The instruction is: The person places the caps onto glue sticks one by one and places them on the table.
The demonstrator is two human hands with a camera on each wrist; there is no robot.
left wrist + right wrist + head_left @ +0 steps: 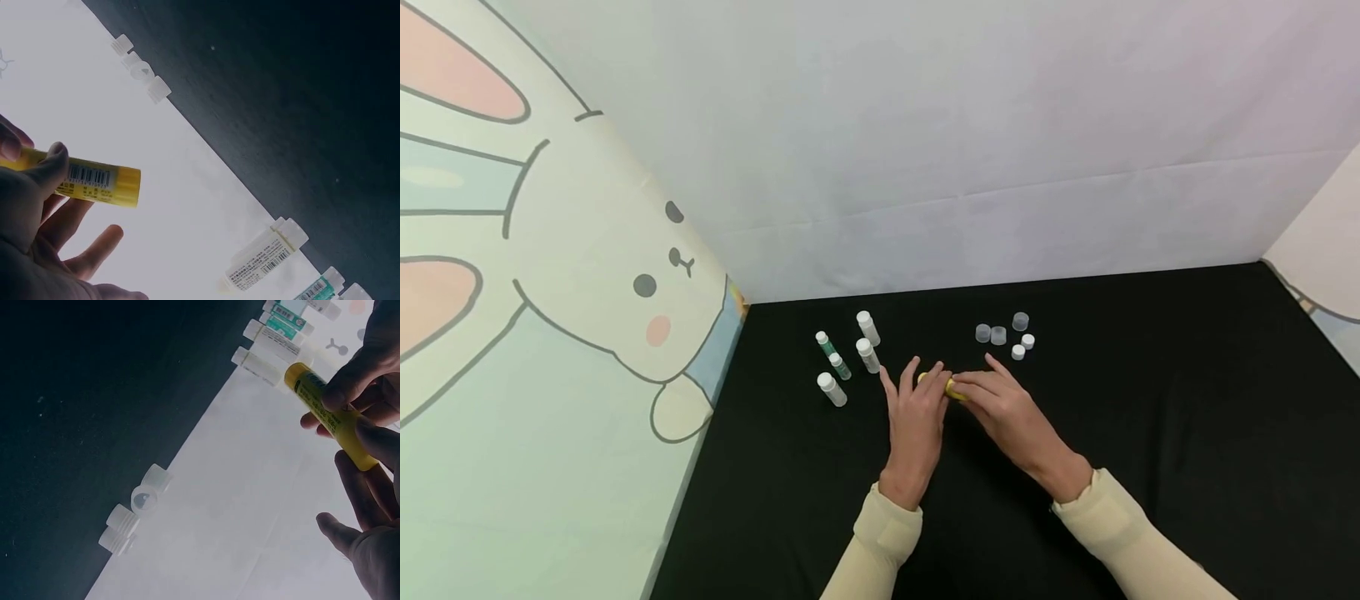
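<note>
A yellow glue stick [90, 178] with a printed label and barcode is between my two hands, over the black tabletop. My left hand [915, 421] pinches it with thumb and fingers around the labelled body; the other fingers are spread. At the opposite end my right hand [1009, 417] has thumb and fingers pinching the plain yellow part [356, 450]. One finger of that hand sticks out away from the stick. Seen from the head, the fingers cover most of the glue stick.
Left of my hands stand several white-capped tubes: white ones [868, 357] and two slimmer green ones [839, 367]. Beyond my right hand, clear caps [1020, 322] and two small white caps [1018, 352] sit on the black cloth [1187, 400]. A white wall [925, 208] rises behind.
</note>
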